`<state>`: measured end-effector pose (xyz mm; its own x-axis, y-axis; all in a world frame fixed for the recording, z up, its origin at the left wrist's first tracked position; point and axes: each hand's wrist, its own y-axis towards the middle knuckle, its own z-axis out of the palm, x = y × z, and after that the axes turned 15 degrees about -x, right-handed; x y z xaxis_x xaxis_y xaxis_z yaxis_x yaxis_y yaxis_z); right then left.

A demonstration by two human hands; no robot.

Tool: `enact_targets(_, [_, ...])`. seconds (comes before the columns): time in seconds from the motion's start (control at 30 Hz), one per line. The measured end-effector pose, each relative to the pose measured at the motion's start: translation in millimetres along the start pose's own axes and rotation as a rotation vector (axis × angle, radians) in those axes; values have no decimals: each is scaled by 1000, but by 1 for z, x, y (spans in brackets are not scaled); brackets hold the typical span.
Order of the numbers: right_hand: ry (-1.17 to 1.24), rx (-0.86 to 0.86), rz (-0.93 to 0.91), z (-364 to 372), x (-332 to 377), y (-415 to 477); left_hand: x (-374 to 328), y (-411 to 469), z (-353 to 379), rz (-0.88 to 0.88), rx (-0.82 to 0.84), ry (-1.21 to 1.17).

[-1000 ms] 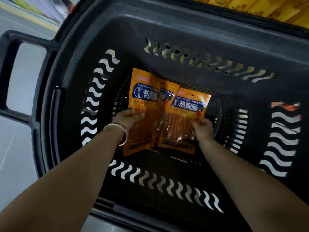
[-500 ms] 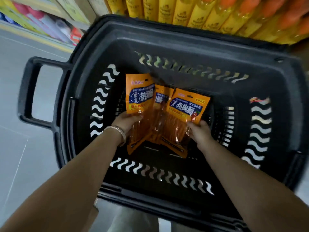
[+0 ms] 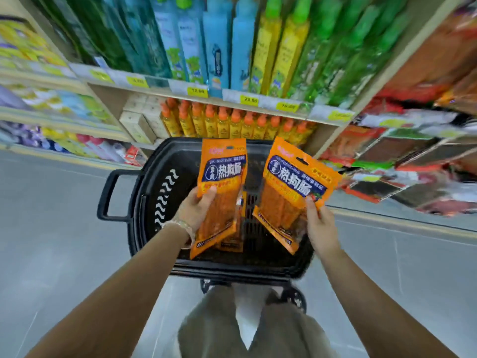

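Observation:
My left hand [image 3: 194,210] grips an orange snack packet [image 3: 222,182] with a dark blue label, and a second like packet [image 3: 232,241] peeks out behind it in the same grip. My right hand [image 3: 318,223] pinches another orange packet [image 3: 291,192] by its right edge, tilted to the right. Both hands hold the packets above a black wheeled shopping basket [image 3: 154,192] standing on the floor in front of me. A bracelet circles my left wrist.
Store shelves rise beyond the basket: orange-capped yellow bottles [image 3: 232,125] on the low shelf, tall blue and green bottles [image 3: 232,42] above, price tags along the edges. Hanging snack packets [image 3: 413,156] fill the rack at right. Grey floor lies on both sides. The basket's handle [image 3: 108,195] sticks out left.
Both hands have lifted the orange packets up out of the basket's bottom and drawn them apart. The view has risen and pulled back, bringing the shelves into sight.

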<state>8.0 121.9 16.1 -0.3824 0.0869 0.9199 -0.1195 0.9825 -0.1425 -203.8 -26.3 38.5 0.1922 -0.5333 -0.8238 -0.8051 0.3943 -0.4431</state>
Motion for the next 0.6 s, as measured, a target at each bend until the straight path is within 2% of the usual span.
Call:
enact_targets(0.27, [81, -185, -315, -179, 54, 26, -111, -100, 85, 414, 21, -11])
enact_targets(0.4, [110, -241, -409, -268, 79, 59, -169, -147, 145, 478, -15, -115])
enact_targets(0.53, [149, -315, -448, -341, 113, 92, -231, -188, 193, 518, -56, -71])
enact_targets(0.6, [126, -353, -504, -371, 132, 109, -261, -205, 208, 566, -24, -72])
